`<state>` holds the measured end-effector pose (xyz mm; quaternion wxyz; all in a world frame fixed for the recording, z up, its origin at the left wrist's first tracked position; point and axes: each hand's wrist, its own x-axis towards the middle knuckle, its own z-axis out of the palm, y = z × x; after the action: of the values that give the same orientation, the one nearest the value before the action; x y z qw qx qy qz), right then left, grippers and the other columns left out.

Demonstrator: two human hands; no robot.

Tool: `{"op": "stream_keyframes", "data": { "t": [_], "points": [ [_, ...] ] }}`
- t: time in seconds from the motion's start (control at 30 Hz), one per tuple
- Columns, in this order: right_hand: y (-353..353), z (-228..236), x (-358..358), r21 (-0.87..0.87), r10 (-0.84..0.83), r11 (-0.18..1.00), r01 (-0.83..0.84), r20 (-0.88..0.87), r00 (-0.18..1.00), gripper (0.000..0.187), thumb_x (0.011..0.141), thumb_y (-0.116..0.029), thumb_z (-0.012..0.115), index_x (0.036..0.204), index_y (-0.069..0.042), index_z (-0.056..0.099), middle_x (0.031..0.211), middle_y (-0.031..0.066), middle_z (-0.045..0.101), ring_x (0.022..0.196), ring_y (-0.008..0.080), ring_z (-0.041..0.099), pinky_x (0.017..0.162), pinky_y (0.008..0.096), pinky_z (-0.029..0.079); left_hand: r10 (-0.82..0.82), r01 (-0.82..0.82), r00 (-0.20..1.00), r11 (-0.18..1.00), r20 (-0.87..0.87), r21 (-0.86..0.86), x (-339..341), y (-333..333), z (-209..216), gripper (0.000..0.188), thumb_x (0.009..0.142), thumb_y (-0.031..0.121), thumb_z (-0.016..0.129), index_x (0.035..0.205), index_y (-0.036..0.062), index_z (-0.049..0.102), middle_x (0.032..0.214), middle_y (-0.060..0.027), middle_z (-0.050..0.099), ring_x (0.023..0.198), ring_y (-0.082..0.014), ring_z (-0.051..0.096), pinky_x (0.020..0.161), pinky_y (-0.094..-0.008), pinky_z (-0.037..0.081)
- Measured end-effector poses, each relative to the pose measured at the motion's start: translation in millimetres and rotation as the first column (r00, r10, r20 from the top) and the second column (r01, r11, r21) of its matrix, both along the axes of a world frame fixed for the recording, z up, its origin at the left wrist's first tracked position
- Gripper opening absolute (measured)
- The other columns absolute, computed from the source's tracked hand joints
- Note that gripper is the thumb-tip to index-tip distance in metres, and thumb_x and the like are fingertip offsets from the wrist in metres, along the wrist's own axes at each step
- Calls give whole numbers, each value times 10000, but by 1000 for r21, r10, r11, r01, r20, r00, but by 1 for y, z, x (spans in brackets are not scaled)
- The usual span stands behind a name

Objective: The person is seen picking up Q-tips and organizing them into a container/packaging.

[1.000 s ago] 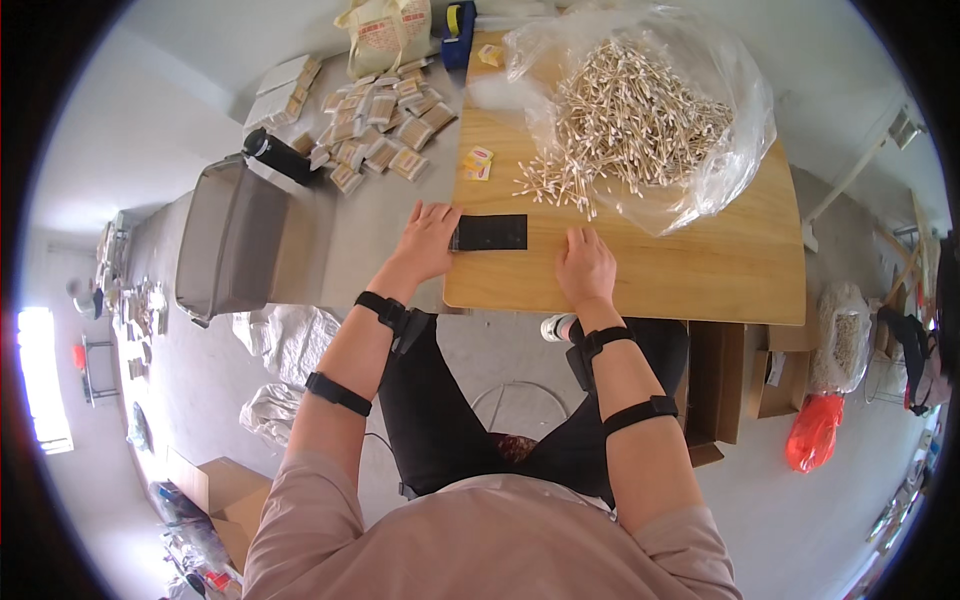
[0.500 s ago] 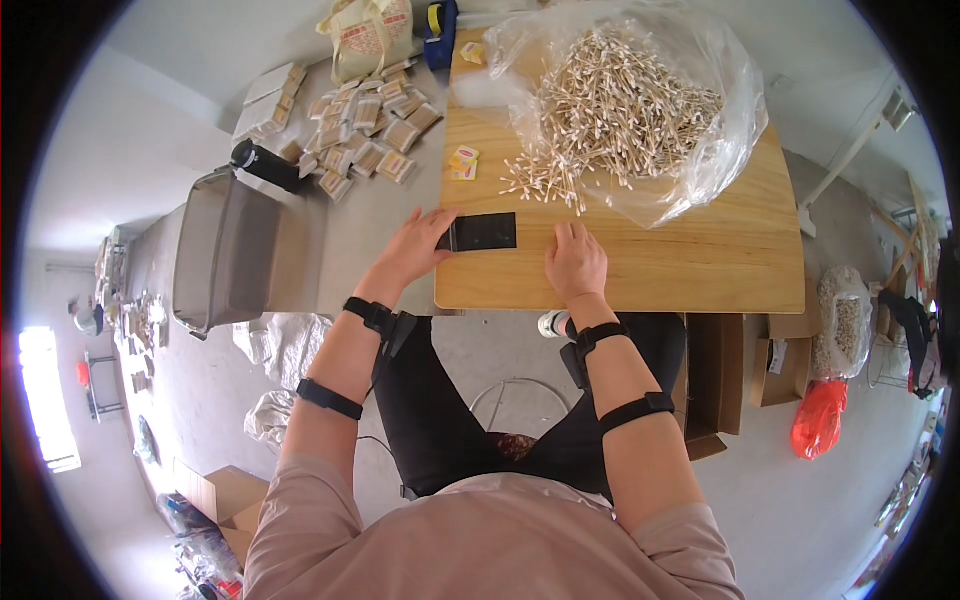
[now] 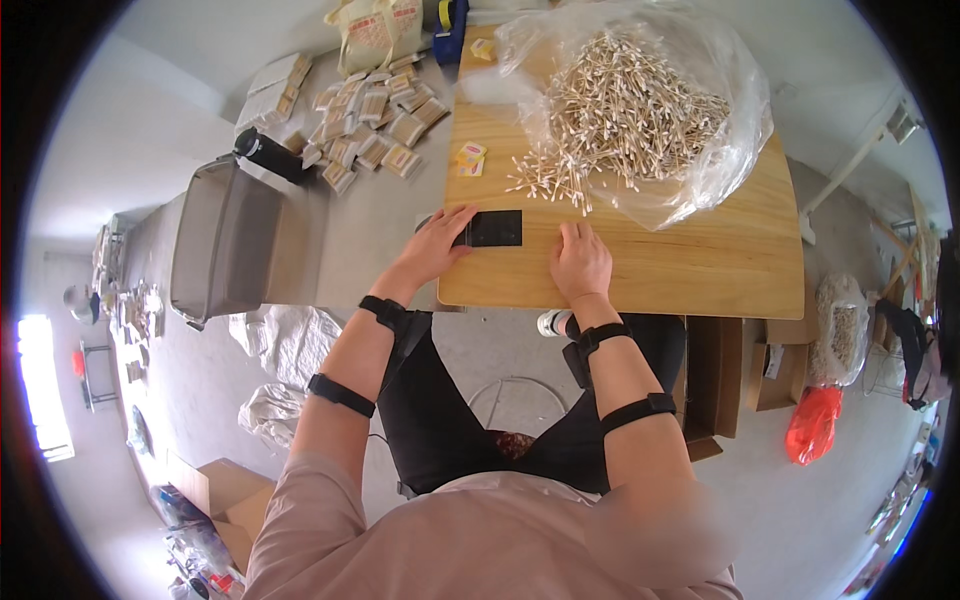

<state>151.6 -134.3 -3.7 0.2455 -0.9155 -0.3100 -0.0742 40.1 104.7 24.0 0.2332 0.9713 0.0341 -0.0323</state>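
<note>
On the near left part of the wooden table [image 3: 700,268] lies a flat black rectangular piece [image 3: 497,228]. My left hand [image 3: 440,245] grips its left end, thumb along the near edge and fingers over the far edge. Something clear shows faintly beside those fingers, too covered to name. To the right, apart from the black piece, my right hand [image 3: 581,262] rests on the wood with its fingers curled in; whatever they may hold is hidden. Beyond both hands a heap of cotton swabs [image 3: 640,110] spills from a big clear plastic bag [image 3: 735,150].
Small yellow-and-white packets [image 3: 470,158] lie near the table's left edge. On the grey surface to the left are several packed swab packs [image 3: 403,160], a black bottle [image 3: 268,155] and a grey plastic bin [image 3: 222,240]. Cardboard boxes [image 3: 712,380] stand below right.
My left hand has slid right, farther over the left end of the black piece. My right hand stays curled at nearly the same spot. The whole view has shifted slightly.
</note>
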Motion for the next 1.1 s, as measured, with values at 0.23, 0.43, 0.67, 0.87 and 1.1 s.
{"op": "stream_keyframes", "data": {
  "t": [0.23,0.43,0.67,0.87,1.1],
  "points": [
    [2,-3,-1,-4,12,1000,-12,2,1000,134,794,-103,608,900,-75,531,872,114,581,846,301,620,707,416,521,66,-62,982,998,178,-23,-6,-24,-28,653,889,187,631,1455,52,336,1498,-161,371,1403,-339,317,1169,-441,253],
    [2,0,0,-54,-7,999,8,22,1000,134,792,-102,608,904,-84,537,879,115,588,830,317,620,690,425,521,244,-237,905,970,348,-64,4,-86,-38,641,893,232,617,1448,41,361,1527,-163,327,1423,-314,294,1166,-457,237],
    [2,-2,2,26,17,999,-18,53,998,113,796,-96,607,893,-91,550,872,109,596,804,329,618,673,435,512,345,-367,862,930,370,-13,9,-103,-39,588,905,276,588,1415,40,414,1519,-130,352,1426,-280,292,1172,-446,228],
    [-1,-11,10,178,-15,984,23,-47,999,170,805,-70,624,972,-94,600,929,96,610,839,321,616,708,438,503,361,-388,854,922,375,-5,10,-105,-42,518,906,265,582,1359,36,481,1497,-125,388,1410,-271,323,1168,-436,243],
    [54,13,39,112,104,986,-123,162,981,232,814,-131,682,1037,-103,625,1046,98,584,978,306,595,821,418,495,380,-392,827,918,414,-58,8,-105,-43,468,911,231,581,1324,24,505,1456,-132,438,1386,-287,359,1161,-438,262]
  ]
}}
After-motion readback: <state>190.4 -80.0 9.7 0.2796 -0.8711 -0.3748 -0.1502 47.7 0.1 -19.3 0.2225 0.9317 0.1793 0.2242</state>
